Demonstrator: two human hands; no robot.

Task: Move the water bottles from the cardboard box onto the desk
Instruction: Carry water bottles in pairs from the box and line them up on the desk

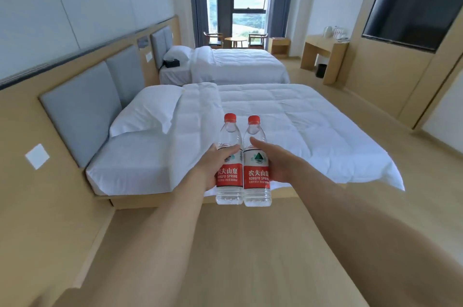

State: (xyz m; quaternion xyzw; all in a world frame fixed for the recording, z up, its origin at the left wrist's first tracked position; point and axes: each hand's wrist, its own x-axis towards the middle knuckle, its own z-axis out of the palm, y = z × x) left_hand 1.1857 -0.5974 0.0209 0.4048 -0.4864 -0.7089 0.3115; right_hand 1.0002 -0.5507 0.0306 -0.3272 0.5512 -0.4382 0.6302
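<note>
I hold two clear water bottles with red caps and red labels upright and side by side in front of me. My left hand (213, 166) grips the left bottle (230, 176) around its middle. My right hand (275, 164) grips the right bottle (256, 179) the same way. The two bottles touch each other. The wooden desk (323, 52) stands far off by the right wall, with a kettle and small items on it. No cardboard box is in view.
Two beds with white bedding fill the middle: the near bed (275, 119) just ahead, the far bed (238, 63) behind it. A wall TV (411, 8) hangs at right. A black bin (321, 70) sits under the desk. Wooden floor runs along the right side.
</note>
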